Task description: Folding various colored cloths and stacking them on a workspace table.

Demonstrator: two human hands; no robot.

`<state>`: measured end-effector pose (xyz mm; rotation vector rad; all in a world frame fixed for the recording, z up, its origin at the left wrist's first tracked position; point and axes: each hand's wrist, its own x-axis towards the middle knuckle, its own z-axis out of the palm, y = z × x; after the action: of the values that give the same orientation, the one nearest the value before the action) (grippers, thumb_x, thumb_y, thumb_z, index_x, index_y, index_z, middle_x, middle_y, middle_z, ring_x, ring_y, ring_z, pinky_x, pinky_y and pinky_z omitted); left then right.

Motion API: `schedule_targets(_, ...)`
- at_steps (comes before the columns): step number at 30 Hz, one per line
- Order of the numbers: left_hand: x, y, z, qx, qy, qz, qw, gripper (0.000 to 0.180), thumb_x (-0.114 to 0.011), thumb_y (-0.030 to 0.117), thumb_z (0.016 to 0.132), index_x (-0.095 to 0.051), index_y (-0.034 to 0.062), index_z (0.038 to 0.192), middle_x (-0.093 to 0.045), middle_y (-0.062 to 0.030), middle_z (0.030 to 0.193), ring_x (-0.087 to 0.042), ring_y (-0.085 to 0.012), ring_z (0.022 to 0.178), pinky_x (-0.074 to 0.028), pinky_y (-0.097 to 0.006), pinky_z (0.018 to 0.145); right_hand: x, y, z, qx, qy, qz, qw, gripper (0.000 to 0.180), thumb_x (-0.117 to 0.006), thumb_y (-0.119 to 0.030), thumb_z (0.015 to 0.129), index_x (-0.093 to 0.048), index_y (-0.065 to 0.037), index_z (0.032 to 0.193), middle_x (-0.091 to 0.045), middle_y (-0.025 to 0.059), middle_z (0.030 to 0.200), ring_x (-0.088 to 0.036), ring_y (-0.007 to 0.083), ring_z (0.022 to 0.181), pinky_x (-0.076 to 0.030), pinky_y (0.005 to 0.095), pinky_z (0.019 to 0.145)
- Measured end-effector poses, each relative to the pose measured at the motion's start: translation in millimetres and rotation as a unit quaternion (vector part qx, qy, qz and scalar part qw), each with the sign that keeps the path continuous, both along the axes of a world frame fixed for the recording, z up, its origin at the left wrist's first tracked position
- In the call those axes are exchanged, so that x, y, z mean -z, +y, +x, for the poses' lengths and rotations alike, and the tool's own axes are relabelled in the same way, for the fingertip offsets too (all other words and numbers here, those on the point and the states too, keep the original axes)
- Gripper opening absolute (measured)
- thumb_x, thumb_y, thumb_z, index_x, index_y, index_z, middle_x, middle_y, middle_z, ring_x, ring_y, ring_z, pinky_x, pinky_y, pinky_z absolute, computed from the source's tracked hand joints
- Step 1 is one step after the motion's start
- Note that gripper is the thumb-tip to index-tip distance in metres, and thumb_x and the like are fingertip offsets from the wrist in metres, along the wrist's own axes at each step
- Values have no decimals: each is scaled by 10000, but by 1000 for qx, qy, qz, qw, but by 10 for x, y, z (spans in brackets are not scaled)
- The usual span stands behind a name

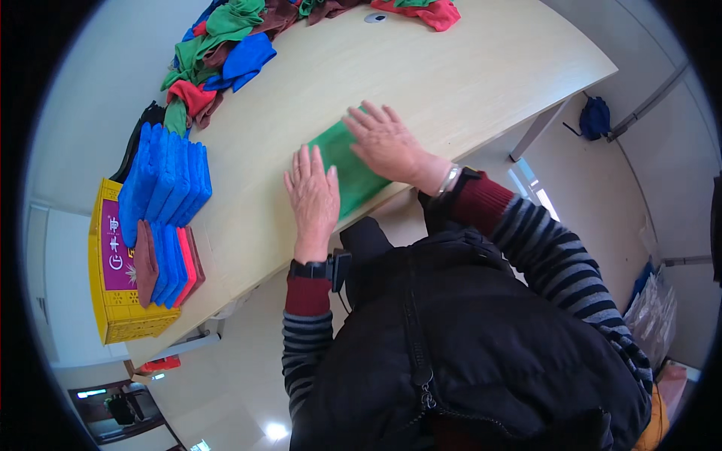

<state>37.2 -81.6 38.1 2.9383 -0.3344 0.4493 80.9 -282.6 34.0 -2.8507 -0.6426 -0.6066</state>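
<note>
A green cloth (347, 171) lies flat in a folded rectangle at the table's near edge. My left hand (312, 197) rests palm down on its left side, fingers stretched out and pointing away from me. Across its far right part lies my right hand (387, 143), also flat, with the fingers spread. Neither hand grips the cloth; both touch it from above. Parts of the cloth under the palms are hidden.
Folded blue cloths (169, 177) stand in a row at the left, beside smaller folded brown, blue and red cloths (167, 264). A yellow and purple box (135, 319) is behind them. Loose crumpled cloths (226, 45) heap along the far left of the table (481, 83).
</note>
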Motion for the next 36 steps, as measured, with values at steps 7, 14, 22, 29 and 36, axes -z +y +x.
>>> schedule_targets(7,260,-26,278,30,41,-28,998,623,-432,395,1043,-335,22,1533,-312,-194,1597,-259,-347,1496,-215,-533,1208,205,34,180,-50,78,57,994,560,-476,-409,1010,-457,-89,1469,-430,145,1533,-344,367,1447,-277,506,1180)
schedule_targets(14,289,167,153,-45,67,-63,995,660,-437,419,1035,-303,24,1547,-299,-204,1602,-262,-354,1494,-220,-524,1209,103,89,281,-51,105,80,990,567,-466,-394,1007,-444,-76,1475,-423,164,1535,-357,383,1432,-295,491,1170)
schedule_targets(22,305,299,-663,-120,-126,-99,980,601,-564,387,999,-469,-82,1363,-541,-274,1361,-524,-399,1265,-405,-483,1076,204,82,164,-106,104,79,986,565,-496,-328,1010,-409,-40,1488,-402,187,1541,-354,412,1424,-301,482,1173)
schedule_targets(29,379,804,-1537,-276,188,-509,793,502,-632,387,991,-572,-24,1274,-657,-129,1260,-617,-244,1162,-495,-414,976,111,568,-75,-207,129,58,968,569,-503,-336,1013,-402,-58,1500,-391,181,1551,-337,424,1437,-292,483,1187)
schedule_targets(36,629,823,-1623,-98,190,-881,422,465,-644,300,984,-559,14,1340,-645,-95,1277,-603,-200,1181,-497,-387,1002,93,967,-407,-307,142,56,939,569,-512,-324,1013,-399,-68,1508,-390,180,1554,-331,431,1441,-282,482,1192)
